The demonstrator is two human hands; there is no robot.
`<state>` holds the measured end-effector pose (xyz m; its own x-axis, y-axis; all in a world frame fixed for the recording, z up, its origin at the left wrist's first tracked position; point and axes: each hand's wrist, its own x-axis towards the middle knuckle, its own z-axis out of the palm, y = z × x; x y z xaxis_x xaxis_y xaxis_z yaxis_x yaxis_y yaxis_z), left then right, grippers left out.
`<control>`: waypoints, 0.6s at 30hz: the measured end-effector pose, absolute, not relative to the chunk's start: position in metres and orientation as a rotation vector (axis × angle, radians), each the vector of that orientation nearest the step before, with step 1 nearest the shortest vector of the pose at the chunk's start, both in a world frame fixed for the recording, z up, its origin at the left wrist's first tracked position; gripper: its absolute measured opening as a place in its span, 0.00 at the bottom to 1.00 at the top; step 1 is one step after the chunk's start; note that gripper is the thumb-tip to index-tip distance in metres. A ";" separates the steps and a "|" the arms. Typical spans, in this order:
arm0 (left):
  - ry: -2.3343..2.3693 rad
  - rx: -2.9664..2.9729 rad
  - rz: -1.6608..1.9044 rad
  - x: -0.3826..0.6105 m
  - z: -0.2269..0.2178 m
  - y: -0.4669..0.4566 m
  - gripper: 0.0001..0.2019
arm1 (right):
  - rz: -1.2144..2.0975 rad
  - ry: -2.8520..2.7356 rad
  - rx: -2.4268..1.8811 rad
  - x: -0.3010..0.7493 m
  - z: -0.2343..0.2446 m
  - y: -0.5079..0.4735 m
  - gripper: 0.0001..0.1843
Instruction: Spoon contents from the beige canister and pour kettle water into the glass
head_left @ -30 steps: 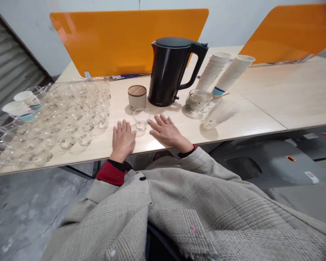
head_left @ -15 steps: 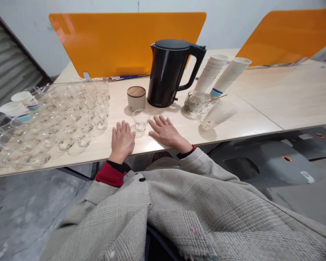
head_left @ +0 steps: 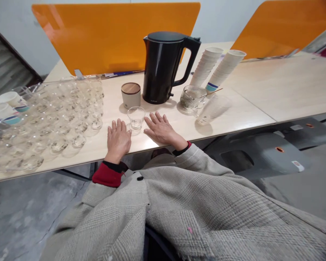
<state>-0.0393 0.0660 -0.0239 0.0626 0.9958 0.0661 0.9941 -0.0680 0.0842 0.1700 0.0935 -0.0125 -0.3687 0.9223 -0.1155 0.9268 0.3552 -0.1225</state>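
Observation:
My left hand lies flat on the table near its front edge, fingers stretched out. My right hand also rests palm down, its fingers spread and pointing to the upper left. Between the two hands stands a small clear plastic cup, upright, which neither hand grips. Just behind that cup is a beige canister with a wooden lid. A tall black electric kettle stands behind and to the right, its handle turned right.
Many clear cups crowd the left side, with two white paper cups among them. To the right are a ribbed glass cup, a stack of clear cups and paper cup stacks. Orange dividers stand behind.
The view has shifted slightly, so everything on the table appears a little further left and mostly higher. Both hands stay flat in the same places beside the small cup.

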 end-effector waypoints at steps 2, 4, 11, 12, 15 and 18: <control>2.131 2.279 0.180 -0.040 -0.025 0.067 0.33 | -0.260 2.561 1.749 0.169 -0.011 0.093 0.41; 2.122 2.280 0.198 -0.041 -0.026 0.067 0.34 | -0.263 2.569 1.751 0.169 -0.011 0.093 0.42; 2.110 2.295 0.225 -0.042 -0.028 0.068 0.34 | -0.259 2.592 1.762 0.170 -0.013 0.094 0.42; 2.110 2.293 0.224 -0.042 -0.028 0.068 0.34 | -0.258 2.584 1.763 0.170 -0.012 0.093 0.41; 2.111 2.292 0.226 -0.042 -0.029 0.068 0.34 | -0.255 2.570 1.760 0.169 -0.011 0.093 0.41; 2.113 2.293 0.221 -0.042 -0.029 0.069 0.34 | -0.246 2.578 1.755 0.170 -0.012 0.093 0.41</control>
<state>-0.0418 0.0688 -0.0292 0.0759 0.9928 0.0931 0.9905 -0.0858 0.1072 0.1696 0.0926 -0.0122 -0.3705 0.9236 -0.0986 0.9256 0.3582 -0.1222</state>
